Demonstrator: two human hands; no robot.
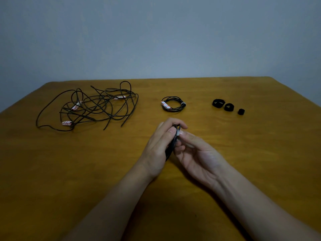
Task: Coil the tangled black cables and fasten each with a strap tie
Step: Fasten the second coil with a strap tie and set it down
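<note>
Coil wound, looks untied: left hand (159, 146) clenched round thin black cable coil (173, 142), right hand (199, 153) pinching its rim; next, fetch a black looped strap tie (229, 107).

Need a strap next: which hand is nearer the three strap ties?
Right. The right hand is toward the camera and left of the strap ties; the left hand is farther left.

Tangled blk cables (90, 106) far-left (one coil (165, 104) tied)

Tangle (86, 106) left, coil (173, 104) centre, straps (225, 106) right
</note>
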